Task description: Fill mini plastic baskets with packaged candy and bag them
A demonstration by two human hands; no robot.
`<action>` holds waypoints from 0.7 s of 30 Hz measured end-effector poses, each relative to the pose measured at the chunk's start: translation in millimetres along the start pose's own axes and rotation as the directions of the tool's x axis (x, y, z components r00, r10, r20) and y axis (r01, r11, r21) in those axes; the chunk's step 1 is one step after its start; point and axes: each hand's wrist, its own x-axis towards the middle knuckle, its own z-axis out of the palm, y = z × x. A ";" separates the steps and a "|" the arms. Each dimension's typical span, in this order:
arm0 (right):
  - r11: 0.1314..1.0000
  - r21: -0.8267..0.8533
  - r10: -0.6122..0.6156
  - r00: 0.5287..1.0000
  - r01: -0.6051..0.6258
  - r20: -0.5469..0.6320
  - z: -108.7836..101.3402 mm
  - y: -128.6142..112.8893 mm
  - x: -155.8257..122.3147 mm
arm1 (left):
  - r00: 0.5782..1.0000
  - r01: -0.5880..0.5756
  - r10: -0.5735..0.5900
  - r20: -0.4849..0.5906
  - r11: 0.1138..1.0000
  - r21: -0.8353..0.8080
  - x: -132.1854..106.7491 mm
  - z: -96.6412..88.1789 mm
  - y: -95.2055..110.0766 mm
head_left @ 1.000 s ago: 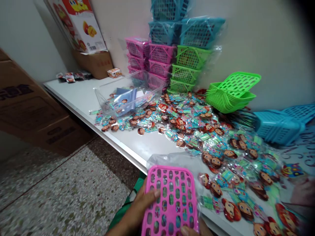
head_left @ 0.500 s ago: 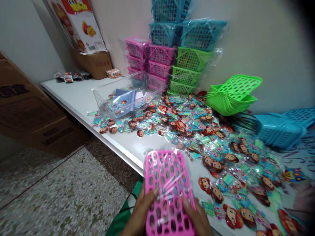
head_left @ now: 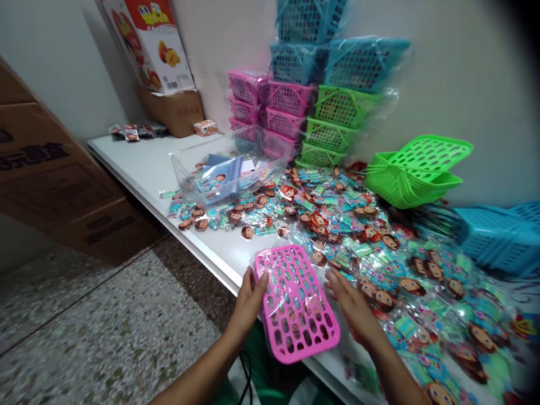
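Head view: a pink basket (head_left: 297,304), bottom-up and wrapped in clear film, is hanging over the near edge of the white table (head_left: 139,163). The left hand (head_left: 248,306) is gripping its left rim, thumb on top and fingers curled under. The right hand (head_left: 352,304) is steadying the right side with straight, close-set fingers. Turning over the wrapped basket is looking like the step in hand, and the slippery film is calling for a firm two-sided hold in any further move. Cartoon-face packets (head_left: 371,264) are lying loose just beyond. A clear tub (head_left: 182,169) is holding blue packets (head_left: 221,174). Nested green baskets (head_left: 415,171) are sitting empty. Wrapped basket stacks (head_left: 291,101) by the wall are possibly filled, though the blur is hiding it.
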 end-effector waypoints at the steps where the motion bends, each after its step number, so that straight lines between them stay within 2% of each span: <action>1: 1.000 0.010 0.000 1.000 0.000 0.022 4.0 -3.8 1.5 | 1.000 0.015 -0.015 0.010 0.999 -0.034 1.8 3.3 0.2; 4: 0.999 0.035 0.021 0.972 -0.030 0.235 17.4 -11.4 -6.5 | 0.999 0.049 -0.048 0.018 0.995 -0.085 3.2 13.6 -2.3; 6: 0.999 0.017 0.030 0.956 -0.037 0.291 21.3 -11.2 -18.2 | 1.000 0.000 -0.002 -0.024 0.997 -0.083 1.4 17.3 -6.2; 10: 0.994 -0.082 0.084 0.978 -0.069 0.192 19.4 -6.1 -37.7 | 0.996 -0.085 0.085 0.028 0.996 -0.031 -3.4 18.4 -14.5; 12: 0.992 -0.079 0.113 0.984 -0.103 0.139 19.5 -3.3 -43.1 | 0.992 -0.116 0.114 0.043 0.993 0.038 -5.3 18.7 -16.8; 15: 0.996 -0.030 0.090 0.987 -0.087 0.131 23.7 2.6 -47.5 | 0.988 -0.145 0.140 0.067 0.987 0.072 -9.5 19.7 -18.3; 18: 0.999 -0.028 0.016 1.000 -0.017 -0.026 28.7 10.2 -47.6 | 0.979 -0.166 0.147 0.144 0.977 0.132 -15.2 20.1 -20.5; 21: 0.981 -0.185 -0.100 0.975 0.063 -0.200 31.2 15.6 -44.3 | 0.971 -0.236 0.224 0.083 0.951 0.197 -21.4 20.2 -25.5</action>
